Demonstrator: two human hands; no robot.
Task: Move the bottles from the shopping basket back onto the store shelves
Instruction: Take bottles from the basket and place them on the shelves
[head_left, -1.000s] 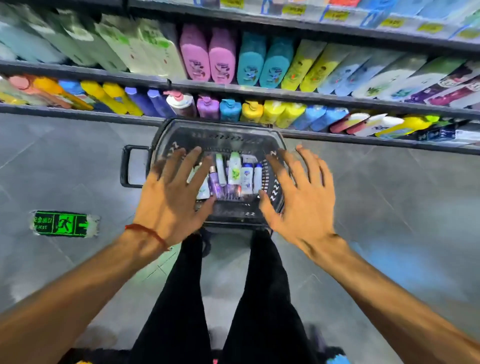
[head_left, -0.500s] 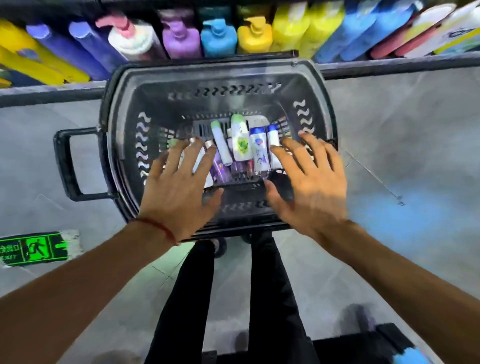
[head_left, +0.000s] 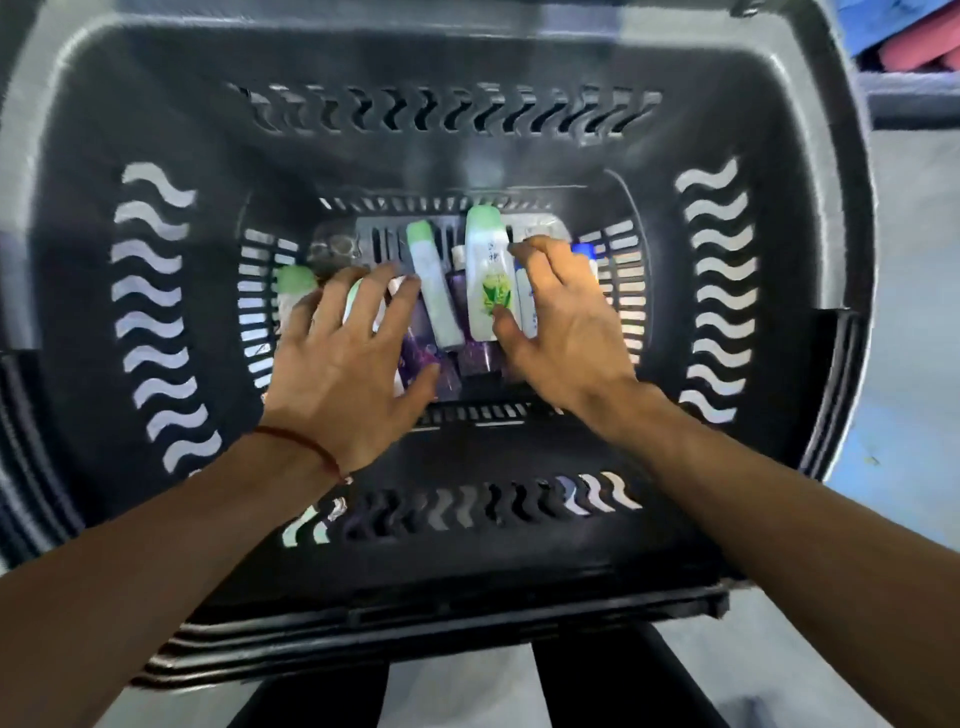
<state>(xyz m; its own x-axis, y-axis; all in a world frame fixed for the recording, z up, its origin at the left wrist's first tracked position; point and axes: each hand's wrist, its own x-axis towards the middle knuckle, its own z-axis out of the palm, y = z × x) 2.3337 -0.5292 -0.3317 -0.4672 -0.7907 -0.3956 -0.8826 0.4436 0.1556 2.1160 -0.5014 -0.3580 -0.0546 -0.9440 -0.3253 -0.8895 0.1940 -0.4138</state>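
The bottles (head_left: 434, 291) lie flat in the shopping basket (head_left: 467, 156). The left hand (head_left: 343, 364) and right hand (head_left: 561, 332) both have a wide grip. The right thumb touches the white bottle (head_left: 485, 260) at its ten o'clock. The bottle is probably light, stiff and slick, so pinch it mid-body.

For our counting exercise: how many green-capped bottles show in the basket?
3: a left bottle by the left hand, a slim bottle in the middle, a wide bottle beside the right hand. Hands may hide others.

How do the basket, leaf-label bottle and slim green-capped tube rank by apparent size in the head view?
1. basket, by far the largest
2. leaf-label bottle
3. slim green-capped tube, similar length but clearly narrower
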